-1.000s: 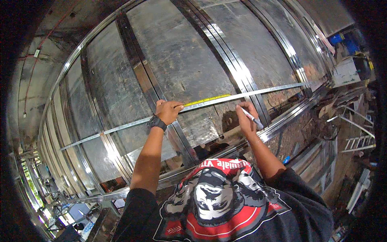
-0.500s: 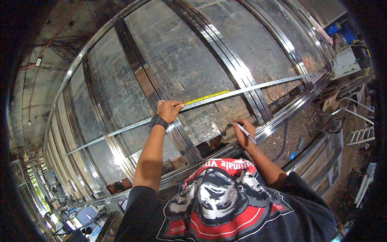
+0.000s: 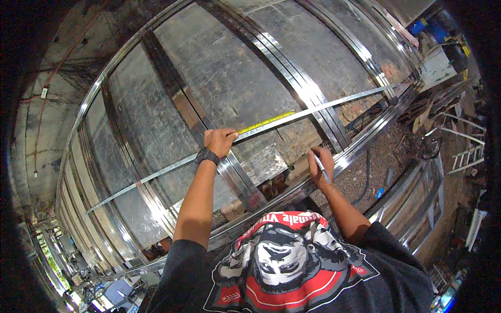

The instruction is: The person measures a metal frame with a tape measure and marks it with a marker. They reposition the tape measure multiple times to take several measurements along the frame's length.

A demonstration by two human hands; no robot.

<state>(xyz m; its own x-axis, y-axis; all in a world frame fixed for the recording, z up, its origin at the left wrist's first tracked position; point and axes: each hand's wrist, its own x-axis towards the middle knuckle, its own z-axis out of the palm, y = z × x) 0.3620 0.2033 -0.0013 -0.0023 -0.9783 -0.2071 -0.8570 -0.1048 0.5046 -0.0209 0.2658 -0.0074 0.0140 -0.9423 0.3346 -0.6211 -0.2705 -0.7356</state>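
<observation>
My left hand, with a dark watch on its wrist, is closed at the near-left end of a yellow tape measure. The tape's blade stretches to the right along the far edge of a long, thin metal strip. Under that hand the strip crosses a dark metal bar; the tape's case is not visible. My right hand is closed round a white marker pen, on the near side of the strip, above the frame's front rail. It touches neither tape nor strip.
The strip lies across a large frame of shiny metal bars with dark sheet panels beneath. A front rail runs close to my body. On the right are gravel, scrap boards, a white ladder-like rack and blue containers.
The view has shifted slightly. My right hand has turned a little, so the marker pen points more steeply away from me. My left hand keeps its place on the tape measure.
</observation>
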